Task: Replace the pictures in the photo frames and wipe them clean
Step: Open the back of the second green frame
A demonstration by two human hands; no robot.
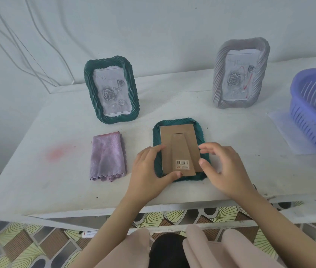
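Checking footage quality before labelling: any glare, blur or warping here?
Head view: soft, even light with faint shadows; no glare on the standing green frame or grey frame; table edges bow from the wide lens; right hand slightly blurred.

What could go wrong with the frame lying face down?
The green twisted-rim photo frame lies front-down on the white table; sliding it might scratch the front. Its brown cardboard backing, touched by the left hand, could bend or tear if pulled hard. It lies near the table's front edge, so a tug might drop it.
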